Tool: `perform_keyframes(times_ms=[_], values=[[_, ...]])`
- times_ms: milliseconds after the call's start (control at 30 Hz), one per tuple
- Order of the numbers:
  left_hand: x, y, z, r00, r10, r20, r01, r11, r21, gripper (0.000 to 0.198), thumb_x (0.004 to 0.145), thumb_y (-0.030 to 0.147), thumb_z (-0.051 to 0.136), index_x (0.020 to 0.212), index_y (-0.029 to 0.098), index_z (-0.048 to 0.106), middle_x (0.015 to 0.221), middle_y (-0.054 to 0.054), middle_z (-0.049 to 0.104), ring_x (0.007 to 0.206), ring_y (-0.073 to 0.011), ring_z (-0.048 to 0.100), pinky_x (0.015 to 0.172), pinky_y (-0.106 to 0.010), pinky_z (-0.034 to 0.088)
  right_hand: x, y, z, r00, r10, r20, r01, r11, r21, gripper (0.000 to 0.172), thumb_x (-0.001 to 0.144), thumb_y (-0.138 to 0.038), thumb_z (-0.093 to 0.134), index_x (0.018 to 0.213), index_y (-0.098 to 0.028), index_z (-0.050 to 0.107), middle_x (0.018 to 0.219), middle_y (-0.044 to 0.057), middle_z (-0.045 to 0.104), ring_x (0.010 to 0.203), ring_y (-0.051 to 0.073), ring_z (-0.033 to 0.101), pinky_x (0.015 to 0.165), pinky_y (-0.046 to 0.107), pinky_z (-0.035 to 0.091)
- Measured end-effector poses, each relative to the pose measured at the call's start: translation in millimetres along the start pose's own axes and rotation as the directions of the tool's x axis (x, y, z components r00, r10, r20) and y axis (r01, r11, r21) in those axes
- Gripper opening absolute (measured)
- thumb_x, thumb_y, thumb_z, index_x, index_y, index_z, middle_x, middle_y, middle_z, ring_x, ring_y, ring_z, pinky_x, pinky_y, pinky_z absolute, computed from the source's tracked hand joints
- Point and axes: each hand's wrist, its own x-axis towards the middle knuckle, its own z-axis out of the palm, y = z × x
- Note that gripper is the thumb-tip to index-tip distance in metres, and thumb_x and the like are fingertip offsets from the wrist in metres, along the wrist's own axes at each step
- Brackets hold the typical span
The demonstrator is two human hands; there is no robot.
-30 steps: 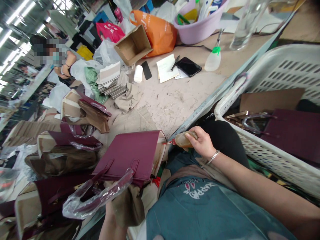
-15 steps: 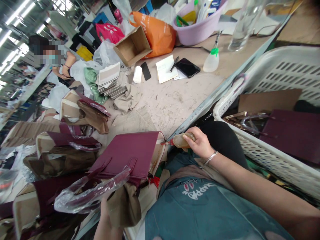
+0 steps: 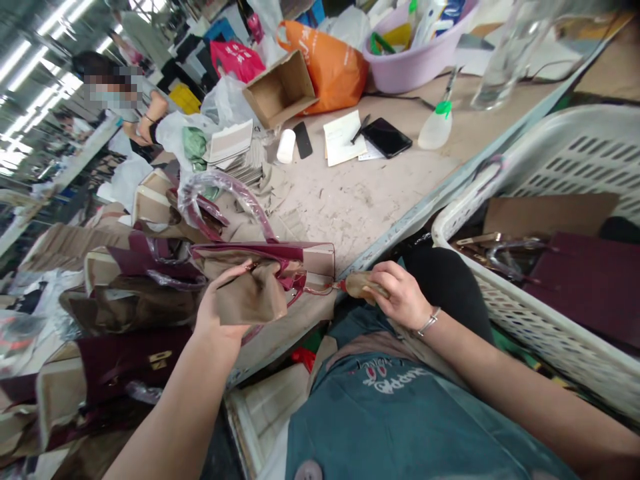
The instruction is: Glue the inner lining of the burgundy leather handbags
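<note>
My left hand [image 3: 214, 312] grips a burgundy handbag [image 3: 319, 259] by its loose brown lining [image 3: 253, 300], thumb over the cloth; part of the fingers is hidden beneath. The bag lies tipped at the table edge, its unfinished pale side facing right and its plastic-wrapped handle [image 3: 227, 180] arching up behind. In my right hand [image 3: 400, 293] is a small yellowish squeeze bottle [image 3: 360, 285] with a red tip. The tip points left at the bag's side edge; whether it touches cannot be made out.
Several similar bags [image 3: 140, 293] crowd the left. A white plastic basket [image 3: 500, 293] with bag pieces stands at right. On the table [image 3: 340, 207] are a phone [image 3: 387, 138], a notepad [image 3: 343, 139], a green-topped bottle [image 3: 436, 127] and a cardboard box [image 3: 280, 90]. Another person [image 3: 143, 107] works beyond.
The bag has been turned over: its burgundy panel faced up before, and now its lining side shows. The wrapped handle has swung from the near side to the far side; my left hand moved up.
</note>
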Motion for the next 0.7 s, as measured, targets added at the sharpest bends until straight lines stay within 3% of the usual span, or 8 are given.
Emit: perform_keyframes(times_ms=[300,533,700], values=[[12.9,4.9,19.5,0.996,0.054,-0.069,-0.05,0.997,0.063,0.017,0.068,0.007,0.059,0.081,0.015,0.065,0.07,-0.003,0.071,0.06,-0.0182,0.068,0.055,-0.029,0.058,-6.7,3.6,-5.2,0.996,-0.073,-0.048,0.071,0.997,-0.039,0.02,0.084,-0.019,0.057,0.103,-0.024,0.058,0.101,0.009,0.057,0.087,0.022,0.055,0.071,0.038,0.051],[17.0,0.3,25.6,0.997,0.037,0.062,-0.037,0.999,0.011,0.016,0.071,0.01,0.058,0.084,0.015,0.064,0.081,-0.008,0.072,0.07,-0.0197,0.069,0.064,-0.032,0.059,-7.7,3.1,-4.9,0.997,-0.076,-0.003,0.076,0.997,0.009,0.018,0.084,-0.021,0.057,0.102,-0.025,0.06,0.099,0.008,0.057,0.087,0.021,0.056,0.071,0.038,0.051],[19.9,-0.5,23.4,0.998,0.042,0.052,-0.043,0.999,0.013,0.014,0.07,0.01,0.059,0.082,0.014,0.064,0.081,-0.007,0.071,0.07,-0.0186,0.068,0.067,-0.031,0.058,-5.7,3.9,-7.7,0.993,-0.111,-0.031,0.109,0.992,-0.061,0.023,0.083,-0.016,0.057,0.104,-0.025,0.059,0.102,0.009,0.058,0.087,0.022,0.056,0.071,0.04,0.05]])
